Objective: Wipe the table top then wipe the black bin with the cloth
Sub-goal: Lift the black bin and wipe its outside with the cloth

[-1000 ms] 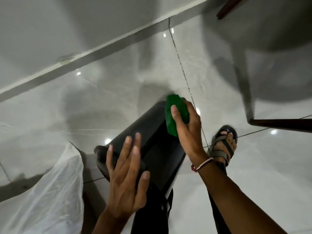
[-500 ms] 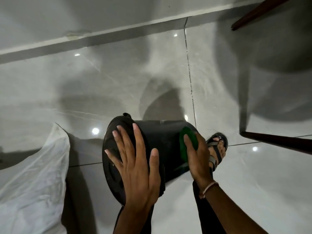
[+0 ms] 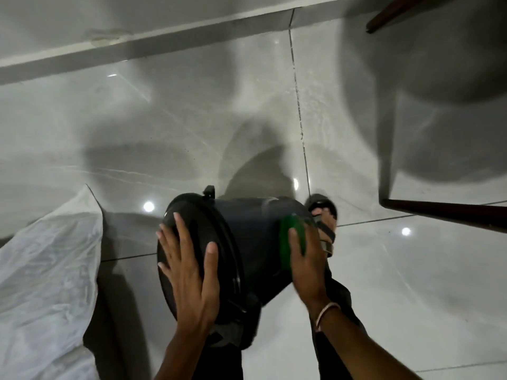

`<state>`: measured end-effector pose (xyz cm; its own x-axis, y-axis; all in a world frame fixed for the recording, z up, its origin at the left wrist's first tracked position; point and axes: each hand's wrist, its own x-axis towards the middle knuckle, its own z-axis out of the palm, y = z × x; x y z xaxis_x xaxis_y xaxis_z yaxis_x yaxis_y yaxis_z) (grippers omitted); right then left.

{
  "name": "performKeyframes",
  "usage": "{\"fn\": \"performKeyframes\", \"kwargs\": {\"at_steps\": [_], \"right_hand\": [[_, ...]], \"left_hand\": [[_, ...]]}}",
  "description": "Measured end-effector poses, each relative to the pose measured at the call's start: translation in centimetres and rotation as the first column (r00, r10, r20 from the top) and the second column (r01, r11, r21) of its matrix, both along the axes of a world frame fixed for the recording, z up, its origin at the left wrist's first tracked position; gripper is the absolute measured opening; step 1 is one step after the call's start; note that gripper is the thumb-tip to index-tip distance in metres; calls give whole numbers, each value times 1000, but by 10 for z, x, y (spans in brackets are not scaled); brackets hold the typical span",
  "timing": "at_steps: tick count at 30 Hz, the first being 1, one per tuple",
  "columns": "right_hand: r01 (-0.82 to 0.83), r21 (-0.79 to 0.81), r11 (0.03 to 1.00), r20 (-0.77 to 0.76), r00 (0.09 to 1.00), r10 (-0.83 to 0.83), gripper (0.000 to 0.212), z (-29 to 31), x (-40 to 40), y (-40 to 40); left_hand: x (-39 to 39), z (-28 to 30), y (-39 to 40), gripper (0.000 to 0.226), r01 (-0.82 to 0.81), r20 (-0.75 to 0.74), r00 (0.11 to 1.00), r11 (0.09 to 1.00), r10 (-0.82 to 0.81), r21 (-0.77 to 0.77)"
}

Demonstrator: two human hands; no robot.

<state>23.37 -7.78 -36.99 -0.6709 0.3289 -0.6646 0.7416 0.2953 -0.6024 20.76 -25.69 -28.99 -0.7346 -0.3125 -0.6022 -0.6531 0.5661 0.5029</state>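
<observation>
The black bin [image 3: 252, 237] lies tipped on its side above the glossy tiled floor, its round end turned to the left. My left hand [image 3: 192, 272] presses flat on that round end with fingers spread, steadying it. My right hand [image 3: 307, 261] holds a green cloth [image 3: 292, 239] against the bin's right side wall, near its far end. The cloth is partly covered by my fingers.
A white plastic bag [image 3: 46, 275] lies on the floor at the left. A dark wooden furniture leg [image 3: 444, 212] reaches in from the right, another [image 3: 389, 15] at the top right. My sandalled foot [image 3: 323, 218] stands just behind the bin. A wall skirting [image 3: 137, 48] runs across the top.
The bin has turned so its round end faces me more. My left hand now lies flat on that end. My right hand with the cloth has slid down along the bin's side.
</observation>
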Motion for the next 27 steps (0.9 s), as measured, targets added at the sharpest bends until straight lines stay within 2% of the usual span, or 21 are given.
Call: {"fn": "performKeyframes", "kwargs": {"at_steps": [2, 4, 5, 6, 8, 10, 12, 14, 15, 17, 18, 20, 22, 25, 27], "right_hand": [[234, 3, 972, 170, 958, -232, 37, -14, -21, 18], [298, -41, 954, 226, 932, -282, 28, -20, -39, 28], [278, -79, 957, 187, 947, -260, 18, -16, -45, 26], [220, -123, 968, 120, 971, -206, 9, -7, -46, 20], [0, -209, 978, -66, 998, -14, 22, 19, -30, -8], [-283, -178, 942, -266, 936, 230, 36, 43, 2, -36], [-413, -98, 905, -351, 866, 357, 43, 48, 30, -43], [-321, -58, 945, -279, 914, 294, 41, 38, 29, -31], [-213, -75, 974, -190, 962, 195, 40, 31, 22, -23], [-15, -132, 991, -67, 998, 6, 41, 16, 12, -10], [13, -138, 990, -65, 998, -22, 41, 10, 10, -6], [-57, -118, 991, -87, 995, 47, 39, 5, 17, -3], [-143, -74, 987, -95, 986, 136, 42, 5, 31, -4], [-143, -51, 988, -59, 988, 140, 45, -11, 29, 5], [-98, 20, 995, 41, 994, 97, 45, -44, -1, 25]], "left_hand": [[2, -4, 9, 77, 63, -18, 998, 998, -63, -4], [4, -9, 15, 78, 109, -49, 993, 994, -110, -22], [5, -11, 13, 78, 101, -52, 993, 995, -102, -25], [5, -14, 9, 76, 84, -50, 995, 996, -85, -18], [9, -17, -7, 69, 66, -48, 997, 998, -65, 8], [18, -15, -23, 67, 122, -58, 991, 993, -122, -5], [28, -12, -33, 70, 244, -72, 966, 968, -248, -62], [28, -11, -36, 73, 321, -85, 941, 943, -328, -84], [22, -11, -36, 73, 338, -71, 937, 938, -343, -78], [3, -10, -29, 73, 333, 4, 943, 942, -333, -39], [-10, -10, -24, 74, 299, 53, 953, 954, -298, -15], [-35, -14, -8, 83, 166, 161, 973, 986, -163, -1], [-51, -18, 6, 92, 100, 235, 969, 992, -79, -82], [-45, -16, 9, 85, 114, 209, 974, 985, -85, -132], [-34, -13, 4, 82, 125, 173, 979, 985, -104, -118]]}}
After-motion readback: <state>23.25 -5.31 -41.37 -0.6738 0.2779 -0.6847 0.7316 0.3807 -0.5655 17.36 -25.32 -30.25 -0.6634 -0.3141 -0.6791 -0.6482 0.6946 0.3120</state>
